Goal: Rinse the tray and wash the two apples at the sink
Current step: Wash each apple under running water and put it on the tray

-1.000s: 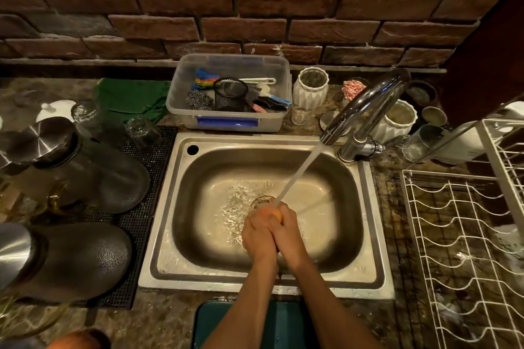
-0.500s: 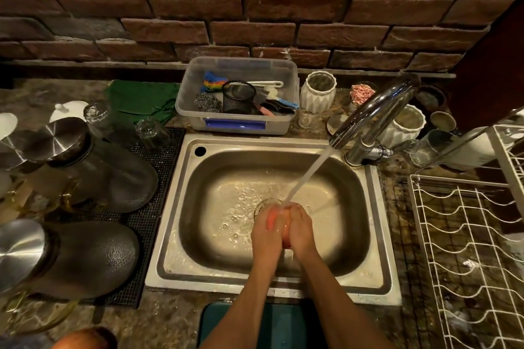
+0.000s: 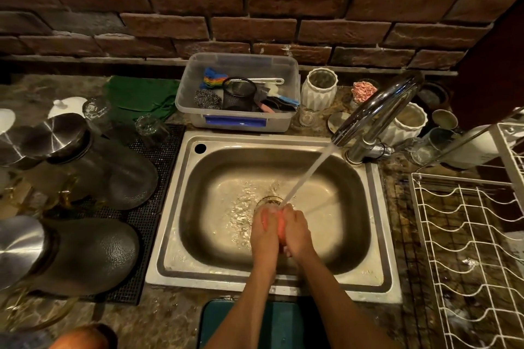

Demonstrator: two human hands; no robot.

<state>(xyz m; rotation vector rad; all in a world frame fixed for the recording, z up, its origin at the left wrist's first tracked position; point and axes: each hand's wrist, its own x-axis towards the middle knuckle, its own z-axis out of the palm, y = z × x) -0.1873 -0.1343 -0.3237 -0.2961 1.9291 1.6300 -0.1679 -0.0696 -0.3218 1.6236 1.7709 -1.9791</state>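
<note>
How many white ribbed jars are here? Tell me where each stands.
2. One white ribbed jar stands right of the plastic tub; the second jar sits behind the faucet, partly hidden by it.

- The sink (image 3: 377, 235) basin lies open left and right of the two hands, down to its walls.
- The faucet (image 3: 377, 110) arches over the back right corner.
- A plastic bin (image 3: 238, 125) borders the back rim.
- Dark jars (image 3: 113, 173) crowd the desk on the left; a wire rack (image 3: 465, 249) fills the right.
</note>
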